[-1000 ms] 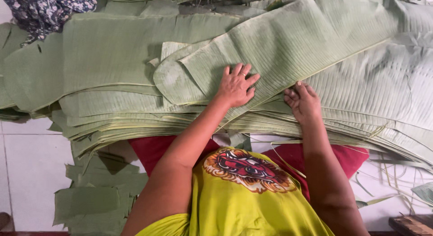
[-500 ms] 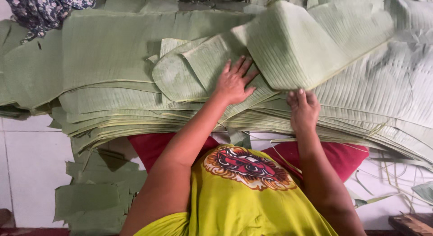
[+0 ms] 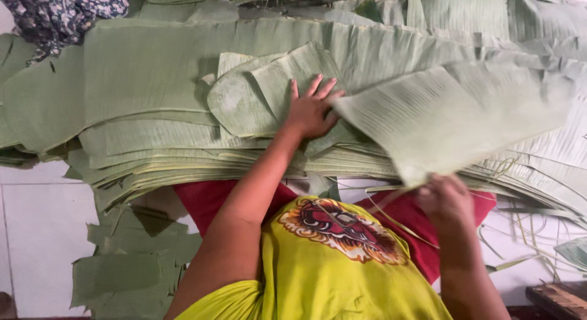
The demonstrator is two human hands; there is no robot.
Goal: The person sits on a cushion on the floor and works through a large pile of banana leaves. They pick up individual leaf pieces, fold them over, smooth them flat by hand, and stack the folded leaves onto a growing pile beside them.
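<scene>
No packages, labels, signs or screens show anywhere in this view.

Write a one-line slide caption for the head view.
Left hand flat on a stack of banana leaves; right hand lifts one leaf by its edge.
</scene>
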